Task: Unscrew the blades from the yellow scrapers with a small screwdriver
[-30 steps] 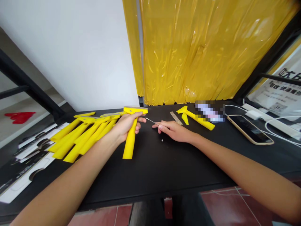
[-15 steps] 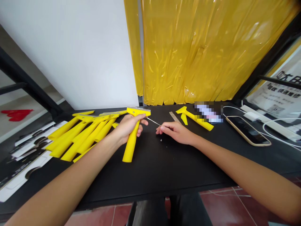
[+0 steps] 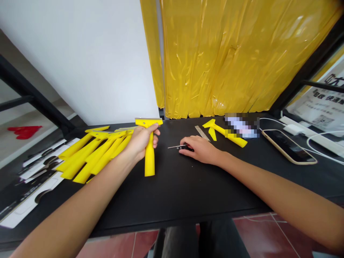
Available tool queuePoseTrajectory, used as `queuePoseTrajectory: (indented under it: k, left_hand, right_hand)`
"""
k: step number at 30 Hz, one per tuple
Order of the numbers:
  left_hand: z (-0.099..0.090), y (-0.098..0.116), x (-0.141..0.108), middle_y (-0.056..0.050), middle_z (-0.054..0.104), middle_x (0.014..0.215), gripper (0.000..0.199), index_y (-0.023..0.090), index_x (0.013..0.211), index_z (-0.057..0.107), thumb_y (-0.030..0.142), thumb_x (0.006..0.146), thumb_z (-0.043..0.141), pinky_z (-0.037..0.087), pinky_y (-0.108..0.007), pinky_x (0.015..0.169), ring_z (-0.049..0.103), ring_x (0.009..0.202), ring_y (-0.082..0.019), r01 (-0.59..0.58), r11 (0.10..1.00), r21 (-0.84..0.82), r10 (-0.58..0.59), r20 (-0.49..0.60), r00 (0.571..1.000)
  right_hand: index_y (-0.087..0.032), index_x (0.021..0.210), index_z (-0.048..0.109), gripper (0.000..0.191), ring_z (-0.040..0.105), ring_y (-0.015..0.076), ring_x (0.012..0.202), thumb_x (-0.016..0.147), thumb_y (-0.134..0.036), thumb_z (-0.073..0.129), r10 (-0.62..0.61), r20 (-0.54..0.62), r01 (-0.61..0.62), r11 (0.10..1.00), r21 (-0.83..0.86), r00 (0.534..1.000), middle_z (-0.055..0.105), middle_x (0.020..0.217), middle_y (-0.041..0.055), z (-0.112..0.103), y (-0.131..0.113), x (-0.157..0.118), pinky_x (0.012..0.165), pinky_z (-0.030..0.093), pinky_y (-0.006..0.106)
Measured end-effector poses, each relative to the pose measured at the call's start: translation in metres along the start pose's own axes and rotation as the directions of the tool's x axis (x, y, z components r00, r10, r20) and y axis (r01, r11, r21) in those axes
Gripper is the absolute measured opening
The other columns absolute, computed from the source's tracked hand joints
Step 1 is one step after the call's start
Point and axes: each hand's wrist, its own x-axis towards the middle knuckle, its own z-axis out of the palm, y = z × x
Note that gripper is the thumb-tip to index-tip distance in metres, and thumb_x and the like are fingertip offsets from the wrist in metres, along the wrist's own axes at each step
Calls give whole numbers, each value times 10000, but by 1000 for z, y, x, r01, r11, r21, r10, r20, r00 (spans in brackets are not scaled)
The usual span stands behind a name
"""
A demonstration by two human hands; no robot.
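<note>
My left hand (image 3: 142, 141) is wrapped round the handle of a yellow scraper (image 3: 149, 161), its thumb near the head. The scraper's wide head points away from me, with a metal strip along its far edge. My right hand (image 3: 200, 149) rests palm down on the black table. From under its curled fingers a thin metal rod (image 3: 174, 147), like a screwdriver shaft, sticks out to the left; its other end is hidden. Thumb and forefinger are apart, with tiny metal bits (image 3: 180, 147) between them. Beyond this hand lies a flat metal blade (image 3: 202, 133).
Several yellow scrapers (image 3: 88, 154) are heaped at left beside white packaging (image 3: 29, 206). At right lie another yellow handle (image 3: 228, 136), a small yellow piece (image 3: 212, 134), a phone (image 3: 288, 147) and white cables (image 3: 322, 138). Yellow plastic sheeting (image 3: 215, 64) stands behind the table (image 3: 172, 200).
The rod has come away from the scraper's head and sits lower, by the table. My right thumb has parted from the forefinger. The scraper has moved left and turned more upright in view.
</note>
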Motion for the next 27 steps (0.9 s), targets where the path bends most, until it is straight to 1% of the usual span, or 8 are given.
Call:
queuePoseTrajectory:
  k: [7, 12, 15, 18, 20, 23, 25, 27]
  left_hand:
    - [0, -4, 0, 10, 471, 406, 282, 177, 637, 578, 294, 872, 680, 341, -222, 368, 436, 340, -102, -42, 997, 60, 40, 32, 999]
    - [-1, -2, 2, 19, 473, 410, 270, 177, 653, 576, 296, 872, 679, 340, -224, 351, 439, 326, -106, -35, 994, 100, 33, 24, 999]
    - [-3, -2, 3, 15, 560, 496, 177, 172, 752, 592, 269, 856, 697, 352, -227, 335, 453, 332, -103, -36, 997, 71, 33, 40, 999]
    - [-3, -3, 5, -17, 671, 654, 106, 162, 869, 607, 229, 854, 688, 361, -229, 317, 477, 347, -96, -8, 999, 31, 6, 76, 997]
    - [-3, -4, 5, -31, 691, 691, 97, 147, 887, 618, 208, 852, 684, 357, -224, 307, 481, 349, -92, 42, 998, 40, -46, 102, 994]
    - [-1, -6, 5, -47, 706, 722, 93, 123, 886, 646, 184, 835, 695, 375, -220, 313, 498, 363, -87, 73, 996, 47, -79, 128, 989]
    - [0, -6, 5, -51, 708, 726, 86, 116, 860, 656, 180, 823, 701, 377, -215, 322, 507, 375, -83, 49, 998, 29, -52, 138, 989]
    - [1, -7, 5, -45, 688, 666, 97, 123, 806, 649, 204, 822, 699, 343, -204, 314, 486, 366, -77, 48, 999, 20, -51, 152, 987]
  right_hand:
    - [-240, 1056, 590, 378, 644, 233, 875, 945, -599, 557, -27, -35, 25, 996, -81, 999, 715, 974, 56, 6, -8, 17, 725, 402, 321]
    - [-226, 927, 586, 192, 621, 192, 778, 1010, -361, 477, -66, -23, 63, 992, -109, 998, 708, 897, 42, 12, -6, 29, 645, 337, 296]
    - [-221, 884, 582, 160, 599, 179, 731, 988, -297, 487, -83, -12, 81, 992, -99, 996, 689, 844, 29, 11, -2, 31, 644, 335, 293]
    - [-228, 950, 586, 164, 610, 187, 782, 984, -372, 516, -97, -30, 95, 993, -69, 995, 687, 904, 33, 6, -3, 28, 686, 382, 293]
    - [-228, 1038, 586, 227, 623, 201, 873, 1006, -428, 481, -114, -103, 114, 993, -5, 988, 681, 983, 52, 0, -6, 24, 767, 429, 312]
    - [-214, 1101, 605, 316, 616, 218, 964, 1060, -379, 338, -94, -300, 119, 991, 65, 949, 656, 1023, 87, -13, -8, 16, 877, 451, 354]
    - [-213, 1115, 633, 351, 616, 232, 971, 1063, -359, 318, -42, -393, 80, 994, 80, 919, 651, 1025, 103, -21, -5, 11, 884, 461, 371]
    - [-227, 1138, 662, 346, 630, 246, 952, 1052, -379, 363, 5, -410, 38, 995, 96, 912, 669, 1023, 103, -26, -1, 6, 861, 474, 381]
